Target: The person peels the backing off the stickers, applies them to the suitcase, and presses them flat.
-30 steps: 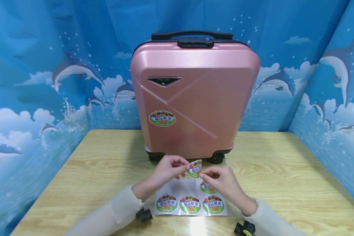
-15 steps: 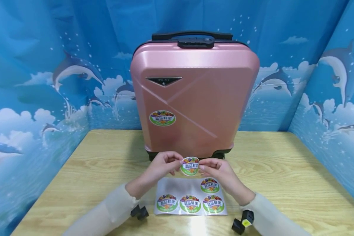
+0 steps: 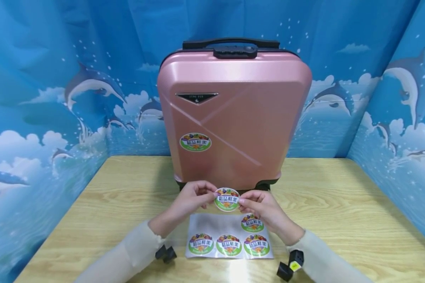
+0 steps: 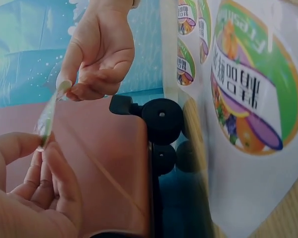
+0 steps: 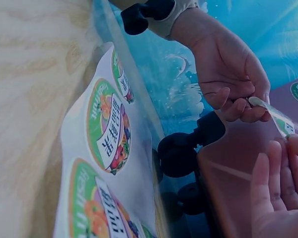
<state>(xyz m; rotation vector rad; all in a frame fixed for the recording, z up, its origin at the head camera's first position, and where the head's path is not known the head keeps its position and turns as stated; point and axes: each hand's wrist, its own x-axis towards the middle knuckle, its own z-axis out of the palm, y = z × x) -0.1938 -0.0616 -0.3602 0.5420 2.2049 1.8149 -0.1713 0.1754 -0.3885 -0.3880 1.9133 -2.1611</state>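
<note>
Between my two hands an oval fruit sticker [image 3: 227,199] is held up, its printed face toward the head camera. My left hand [image 3: 193,200] pinches its left edge between thumb and finger. On the opposite edge, my right hand [image 3: 265,210] pinches it the same way. In the left wrist view the sticker [image 4: 47,119] shows nearly edge-on, slightly bent. Below the hands lies the sticker sheet [image 3: 212,224], with several matching stickers along its front and right side. Just behind the hands stands a pink suitcase [image 3: 233,129]; one like sticker [image 3: 195,142] is on its left front.
The suitcase stands upright on black wheels [image 4: 162,121] on the wooden table [image 3: 340,204]. Blue curtains with dolphins [image 3: 368,94] enclose the table at the back and sides. Small black devices [image 3: 290,265] are strapped at both wrists.
The sticker was curled and tilted a second ago and now faces the head camera, spread flatter. Both hands shifted slightly left and up with it, and the right fingers moved off the sheet's upper sticker.
</note>
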